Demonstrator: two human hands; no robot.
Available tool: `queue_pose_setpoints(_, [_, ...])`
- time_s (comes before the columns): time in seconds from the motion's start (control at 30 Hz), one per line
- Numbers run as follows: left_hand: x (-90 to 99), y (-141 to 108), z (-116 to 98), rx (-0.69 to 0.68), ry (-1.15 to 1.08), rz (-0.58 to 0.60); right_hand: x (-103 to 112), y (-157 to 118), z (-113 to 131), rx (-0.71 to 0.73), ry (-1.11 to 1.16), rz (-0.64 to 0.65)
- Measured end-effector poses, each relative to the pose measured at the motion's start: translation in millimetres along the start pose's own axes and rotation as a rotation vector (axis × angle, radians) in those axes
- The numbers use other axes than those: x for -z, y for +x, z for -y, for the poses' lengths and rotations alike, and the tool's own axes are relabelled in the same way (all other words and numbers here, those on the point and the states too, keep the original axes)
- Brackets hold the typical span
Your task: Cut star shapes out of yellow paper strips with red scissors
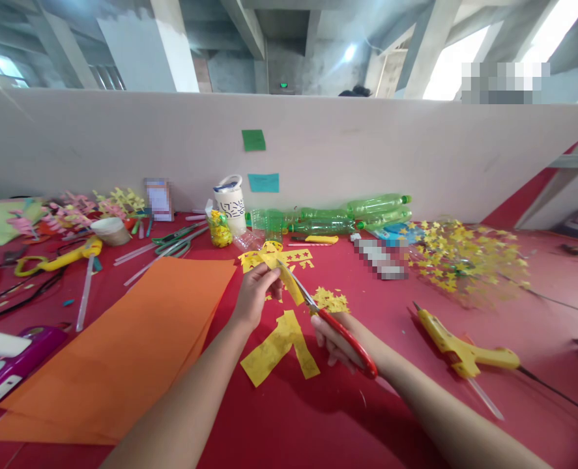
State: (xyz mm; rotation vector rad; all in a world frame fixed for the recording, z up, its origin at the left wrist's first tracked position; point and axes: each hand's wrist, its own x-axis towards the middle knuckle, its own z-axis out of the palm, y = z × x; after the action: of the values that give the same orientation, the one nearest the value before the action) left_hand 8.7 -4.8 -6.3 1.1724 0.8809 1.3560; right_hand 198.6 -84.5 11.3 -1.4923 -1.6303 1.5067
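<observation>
A strip of yellow paper [293, 290] is pinched in my left hand [253, 296], fingers closed on its upper end. My right hand [335, 339] grips red-handled scissors [351, 345], their blades lying along the strip and pointing at my left fingertips. Whether the blades are parted I cannot make out. Below the strip, larger yellow paper pieces [269, 352] lie flat on the red table [279, 430]. A small heap of yellow paper stars [331, 300] sits just beyond my right hand. Past my left hand lies yellow paper with star-shaped holes [298, 258].
Orange sheets [122, 345] cover the left; a purple power strip [29, 361] lies beside them. Yellow glue guns [457, 345] [68, 255] rest on both sides. Green plastic bottles [325, 225], a white cup [230, 203] and a yellow star bunch [464, 257] stand farther back.
</observation>
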Motion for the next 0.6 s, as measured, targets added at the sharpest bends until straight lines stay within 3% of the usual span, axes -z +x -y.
queue_pose_setpoints(0.3, [0.1,0.1,2.0,0.028,-0.039,0.006,-3.5,-0.5,6.3,-0.093,0.027,-0.024])
queue_pose_setpoints(0.6, [-1.0,0.7,-0.2,0.047,-0.094,-0.002,-3.4,-1.3,8.5,-0.075,0.011,-0.057])
